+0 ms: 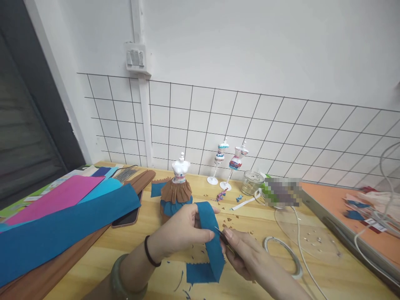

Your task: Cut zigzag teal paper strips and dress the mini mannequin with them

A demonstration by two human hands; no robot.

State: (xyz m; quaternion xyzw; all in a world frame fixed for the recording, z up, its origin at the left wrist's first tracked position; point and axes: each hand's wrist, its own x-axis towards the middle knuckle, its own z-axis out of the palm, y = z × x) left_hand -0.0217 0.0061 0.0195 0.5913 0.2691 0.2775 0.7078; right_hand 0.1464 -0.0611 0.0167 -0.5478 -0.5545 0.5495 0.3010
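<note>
A long blue fabric strip point(215, 254) hangs from my left hand point(184, 229), its fingers closed on the upper part and the thumb lying across the front. The strip's lower end, with a zigzag edge, is folded over near the table. My right hand point(242, 250) is closed around small dark scissors point(225, 241), whose pointed tip touches or nearly touches the strip's right side. Behind my left hand, a white mini mannequin point(180, 167) wears a brown ruffle point(176, 191) over a blue layer point(175, 207).
Two small mannequins point(219, 158) point(238, 158) and a glass jar point(252, 183) stand by the wall. Coloured fabrics point(68, 225) and a phone point(128, 216) lie left. Right are a tape roll point(296, 260), a cable point(299, 237) and an orange board point(331, 208). Scraps dot the table.
</note>
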